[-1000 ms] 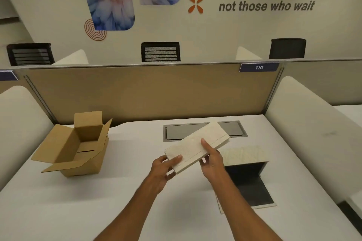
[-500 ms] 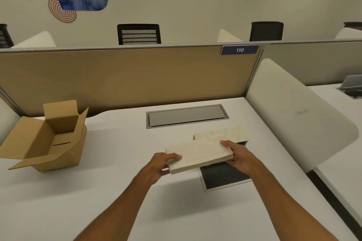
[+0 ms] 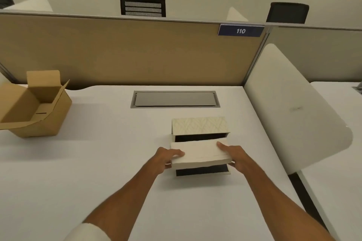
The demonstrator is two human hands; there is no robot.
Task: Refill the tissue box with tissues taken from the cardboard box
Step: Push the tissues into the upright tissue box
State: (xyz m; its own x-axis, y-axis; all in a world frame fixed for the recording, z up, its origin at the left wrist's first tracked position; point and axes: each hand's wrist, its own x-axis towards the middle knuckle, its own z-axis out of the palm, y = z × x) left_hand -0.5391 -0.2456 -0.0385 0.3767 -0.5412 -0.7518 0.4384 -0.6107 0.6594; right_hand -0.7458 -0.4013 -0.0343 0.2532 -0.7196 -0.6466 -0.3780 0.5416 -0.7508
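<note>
I hold a cream stack of tissues [image 3: 199,154] flat at the dark open side of the patterned tissue box [image 3: 199,126], whose flap lies down on the desk. The brown cardboard box [image 3: 37,107] sits open, far left, tipped a bit.

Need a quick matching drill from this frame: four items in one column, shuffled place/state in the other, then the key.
Items
1. cardboard box
2. tissue stack
3. tissue box
4. number plate

Places or states
A. held at both ends, left hand and right hand
B. on the partition's top edge, reads 110
C. far left of the desk, flaps open
D. mid-desk, open on the near side, dark inside

Pairs: 1-C, 2-A, 3-D, 4-B
</note>
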